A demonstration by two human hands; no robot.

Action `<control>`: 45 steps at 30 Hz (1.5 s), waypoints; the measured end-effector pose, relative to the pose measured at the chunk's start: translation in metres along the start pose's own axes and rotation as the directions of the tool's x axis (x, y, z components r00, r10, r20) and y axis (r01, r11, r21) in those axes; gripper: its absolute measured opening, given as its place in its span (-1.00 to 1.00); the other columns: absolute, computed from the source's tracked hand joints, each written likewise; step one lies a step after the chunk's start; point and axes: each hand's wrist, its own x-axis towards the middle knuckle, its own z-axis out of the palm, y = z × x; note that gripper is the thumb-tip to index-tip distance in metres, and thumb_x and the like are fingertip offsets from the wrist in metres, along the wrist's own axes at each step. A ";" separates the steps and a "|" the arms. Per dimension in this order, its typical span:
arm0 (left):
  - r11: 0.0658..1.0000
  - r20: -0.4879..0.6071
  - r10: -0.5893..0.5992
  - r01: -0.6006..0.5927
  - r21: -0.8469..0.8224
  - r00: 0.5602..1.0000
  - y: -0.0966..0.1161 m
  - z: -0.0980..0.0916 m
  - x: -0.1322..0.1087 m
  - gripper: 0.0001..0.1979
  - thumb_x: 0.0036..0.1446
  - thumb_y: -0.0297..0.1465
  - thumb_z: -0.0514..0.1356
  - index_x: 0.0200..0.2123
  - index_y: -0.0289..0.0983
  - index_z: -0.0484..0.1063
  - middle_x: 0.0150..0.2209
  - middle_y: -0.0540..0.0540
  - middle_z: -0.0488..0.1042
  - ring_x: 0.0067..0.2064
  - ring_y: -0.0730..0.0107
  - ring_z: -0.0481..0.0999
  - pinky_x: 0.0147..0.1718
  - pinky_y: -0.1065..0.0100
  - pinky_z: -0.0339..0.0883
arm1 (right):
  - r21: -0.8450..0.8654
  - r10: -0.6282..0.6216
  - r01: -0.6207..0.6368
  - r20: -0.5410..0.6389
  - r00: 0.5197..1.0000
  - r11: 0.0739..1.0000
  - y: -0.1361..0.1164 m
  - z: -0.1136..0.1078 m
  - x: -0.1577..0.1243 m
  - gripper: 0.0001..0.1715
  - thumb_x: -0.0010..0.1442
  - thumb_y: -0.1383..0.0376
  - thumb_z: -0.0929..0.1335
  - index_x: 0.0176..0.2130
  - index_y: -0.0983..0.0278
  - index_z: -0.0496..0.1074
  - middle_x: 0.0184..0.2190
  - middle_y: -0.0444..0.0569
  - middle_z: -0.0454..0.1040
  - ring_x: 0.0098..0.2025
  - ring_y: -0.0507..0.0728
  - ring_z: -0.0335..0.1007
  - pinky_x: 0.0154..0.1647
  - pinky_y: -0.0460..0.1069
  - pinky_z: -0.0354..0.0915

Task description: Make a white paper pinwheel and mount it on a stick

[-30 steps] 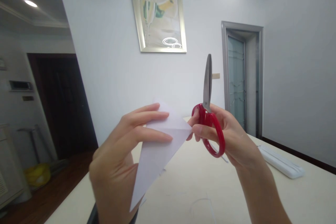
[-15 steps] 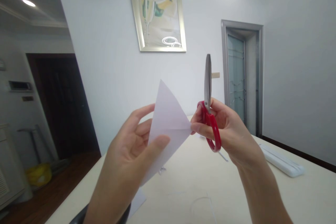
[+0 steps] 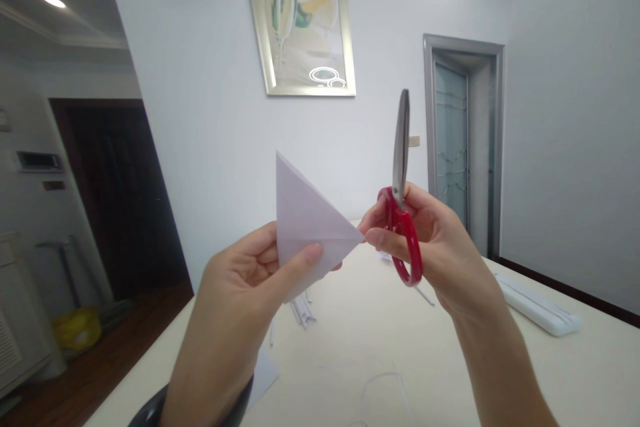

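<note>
A folded white sheet of paper (image 3: 307, 220), shaped like a triangle with a crease across it, is held up in front of me. My left hand (image 3: 250, 280) grips its lower left part, thumb in front and fingers behind. At the paper's right corner, the thumb and fingertips of my right hand (image 3: 425, 233) pinch the tip. Red-handled scissors (image 3: 407, 247) hang around the fingers of that same right hand. Their blades point up, closed together and apart from the paper.
On the cream table (image 3: 340, 347) lie several thin paper strips (image 3: 303, 312) behind the left hand. Another piece of white paper (image 3: 265, 377) is near the left wrist. A white oblong case (image 3: 540, 307) sits at the right. A framed picture (image 3: 305, 27) hangs on the wall.
The paper has turned, its top corner moving left and its lower edge rising. My left hand has shifted its hold on it. The scissors have moved slightly up and right.
</note>
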 end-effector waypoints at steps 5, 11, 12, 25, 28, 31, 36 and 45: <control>1.000 -0.028 0.010 -0.010 0.018 1.000 -0.004 0.001 0.000 -0.72 0.07 -0.42 0.25 -0.10 -0.16 0.46 -0.23 0.03 0.60 -0.24 0.33 0.58 -0.26 0.44 0.47 | -0.062 -0.004 0.005 0.017 1.000 0.998 0.001 -0.002 -0.001 -0.77 0.01 0.28 0.45 -0.34 0.22 0.32 -0.36 -0.10 0.44 -0.37 0.05 0.34 -0.44 -0.08 0.28; 0.997 0.036 -0.014 0.012 0.071 0.999 -0.001 0.000 0.001 -0.73 0.08 -0.39 0.24 -0.10 -0.14 0.46 -0.26 0.03 0.60 -0.26 0.32 0.58 -0.29 0.43 0.46 | -0.033 -0.002 0.002 0.014 1.000 0.999 0.005 -0.001 -0.002 -0.74 0.01 0.32 0.44 -0.38 0.21 0.25 -0.41 -0.13 0.38 -0.39 0.03 0.27 -0.51 -0.11 0.21; 0.995 0.067 -0.028 0.022 0.093 0.997 0.000 0.001 0.002 -0.74 0.08 -0.38 0.23 -0.11 -0.14 0.46 -0.28 0.03 0.60 -0.27 0.33 0.59 -0.30 0.44 0.46 | -0.027 -0.004 0.004 0.003 1.000 1.000 0.006 -0.001 -0.002 -0.74 0.01 0.33 0.44 -0.38 0.20 0.25 -0.42 -0.15 0.37 -0.41 0.02 0.25 -0.52 -0.12 0.19; 0.973 0.274 -0.114 0.052 0.223 0.955 0.006 -0.008 0.000 -0.83 0.17 -0.31 0.13 -0.23 -0.18 0.49 -0.35 -0.02 0.61 -0.42 0.46 0.58 -0.46 0.58 0.41 | -0.035 -0.105 0.101 -0.144 0.984 0.994 0.003 -0.004 -0.002 -0.74 -0.01 0.44 0.43 -0.33 0.20 0.31 -0.42 -0.17 0.32 -0.42 -0.01 0.27 -0.44 -0.12 0.27; 0.977 0.283 -0.133 0.077 0.200 0.950 0.007 -0.012 -0.001 -0.86 0.17 -0.33 0.13 -0.29 -0.19 0.49 -0.42 0.01 0.62 -0.46 0.48 0.58 -0.48 0.59 0.42 | -0.075 -0.150 0.137 -0.200 0.968 0.988 0.004 -0.007 -0.003 -0.79 0.01 0.41 0.42 -0.34 0.21 0.32 -0.39 -0.17 0.32 -0.44 -0.03 0.28 -0.45 -0.13 0.29; 0.980 0.269 -0.140 0.095 0.173 0.953 0.006 -0.015 -0.002 -0.89 0.17 -0.34 0.13 -0.29 -0.17 0.46 -0.42 0.03 0.62 -0.47 0.46 0.58 -0.50 0.56 0.43 | -0.101 -0.174 0.153 -0.239 0.955 0.983 0.004 -0.010 -0.003 -0.80 0.02 0.41 0.42 -0.35 0.23 0.32 -0.40 -0.18 0.32 -0.46 -0.06 0.28 -0.45 -0.16 0.29; 0.977 0.203 -0.126 0.086 0.193 0.971 0.006 -0.014 -0.003 -0.92 0.14 -0.34 0.17 -0.31 -0.19 0.45 -0.47 0.04 0.62 -0.47 0.46 0.58 -0.49 0.57 0.43 | -0.065 -0.154 0.142 -0.233 0.960 0.988 0.002 -0.012 -0.002 -0.79 0.02 0.43 0.42 -0.36 0.24 0.32 -0.41 -0.19 0.33 -0.45 -0.08 0.29 -0.46 -0.19 0.29; 0.995 0.094 -0.065 0.058 0.076 0.993 0.004 -0.008 -0.002 -0.75 0.04 -0.36 0.26 -0.15 -0.14 0.48 -0.27 0.00 0.61 -0.27 0.29 0.59 -0.37 0.45 0.47 | 0.019 0.022 -0.023 0.053 0.998 1.000 0.003 -0.006 -0.002 -0.69 -0.03 0.55 0.40 -0.36 0.23 0.28 -0.41 -0.22 0.33 -0.41 -0.06 0.25 -0.43 -0.17 0.25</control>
